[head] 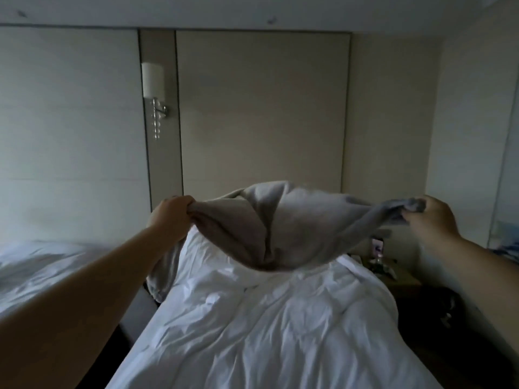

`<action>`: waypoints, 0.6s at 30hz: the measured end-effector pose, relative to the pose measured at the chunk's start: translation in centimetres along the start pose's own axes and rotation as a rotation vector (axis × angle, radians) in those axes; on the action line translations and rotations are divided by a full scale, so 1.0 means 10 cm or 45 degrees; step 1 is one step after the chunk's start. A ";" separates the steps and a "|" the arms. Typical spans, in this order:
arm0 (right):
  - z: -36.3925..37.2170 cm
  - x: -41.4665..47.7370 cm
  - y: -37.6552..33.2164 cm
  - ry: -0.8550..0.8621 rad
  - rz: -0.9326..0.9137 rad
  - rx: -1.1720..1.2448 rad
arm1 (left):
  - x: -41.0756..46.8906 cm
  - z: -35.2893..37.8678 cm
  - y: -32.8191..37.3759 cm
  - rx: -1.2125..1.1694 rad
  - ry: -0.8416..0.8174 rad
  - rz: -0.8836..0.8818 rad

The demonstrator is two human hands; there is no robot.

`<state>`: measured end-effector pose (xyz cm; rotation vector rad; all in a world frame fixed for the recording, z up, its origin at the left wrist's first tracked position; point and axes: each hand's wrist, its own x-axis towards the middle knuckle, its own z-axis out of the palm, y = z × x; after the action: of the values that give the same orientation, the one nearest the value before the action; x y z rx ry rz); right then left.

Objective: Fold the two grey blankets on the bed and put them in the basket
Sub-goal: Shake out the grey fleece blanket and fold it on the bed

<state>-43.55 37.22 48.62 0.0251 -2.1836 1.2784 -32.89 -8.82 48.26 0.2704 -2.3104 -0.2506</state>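
I have the left hand (172, 217) and right hand (434, 220) each gripping an end of the soft grey blanket (280, 226); its twisted middle sags, so I fear a crooked fold.

- Dim bedroom, prob. a hotel rm.
- Bed (280, 327) w/ rumpled white duvet, centre.
- Second bed (42, 262), also white, at left.
- Tall beige wall panels (261, 108) behind the beds.
- Wall lamp (153, 82) w/ white shade btwn the beds.
- Nightstand (401, 279) w/ small items at right.
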 end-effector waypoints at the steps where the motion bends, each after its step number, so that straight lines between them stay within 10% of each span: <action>1: 0.02 -0.13 0.14 -0.017 0.019 -0.037 | -0.17 0.11 -0.08 0.019 -0.047 -0.024; 18: 0.26 -3.77 2.92 -0.903 0.947 -0.591 | -4.96 1.52 -0.33 0.052 -1.590 -0.266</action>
<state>-22.87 40.44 5.63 -0.6691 -3.2520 1.1813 -10.26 2.87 2.93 0.4600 -3.5207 -0.6002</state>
